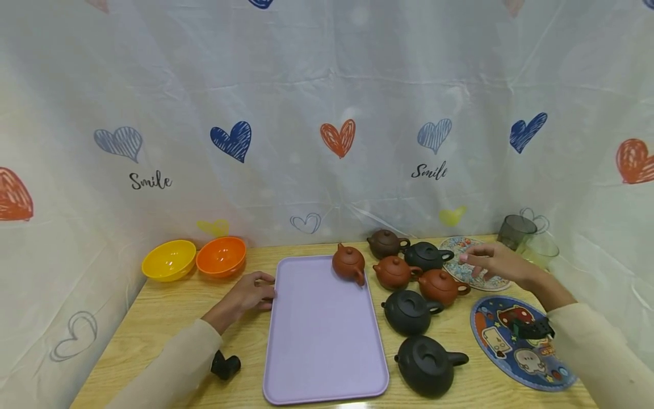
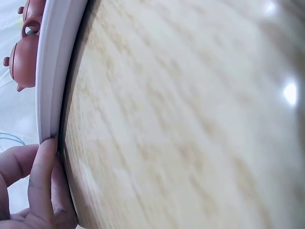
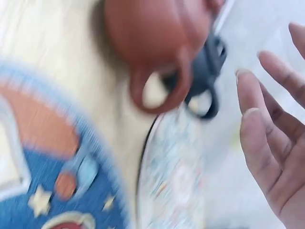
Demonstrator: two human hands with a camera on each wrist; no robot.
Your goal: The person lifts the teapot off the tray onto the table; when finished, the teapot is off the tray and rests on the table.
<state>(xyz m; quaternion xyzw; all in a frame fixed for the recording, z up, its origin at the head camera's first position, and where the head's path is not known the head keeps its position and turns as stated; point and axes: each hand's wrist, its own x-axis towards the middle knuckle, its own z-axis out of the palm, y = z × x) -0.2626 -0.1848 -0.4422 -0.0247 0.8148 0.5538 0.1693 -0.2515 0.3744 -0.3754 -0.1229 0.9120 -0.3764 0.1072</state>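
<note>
My left hand is at the left edge of a lilac tray, fingertips touching its rim. The left wrist view shows those fingers against the tray's outer side. A reddish-brown teapot sits in the tray's far right corner. Over the floral round mat at the back right hovers my right hand, holding nothing, fingers slightly bent and spread. Nearest to it are a red-clay teapot and a black teapot, whose handles show in the right wrist view.
More teapots stand right of the tray: dark brown, red-clay and two black, one near the front. Yellow and orange bowls stand back left. A blue cartoon mat and tinted glasses are at right.
</note>
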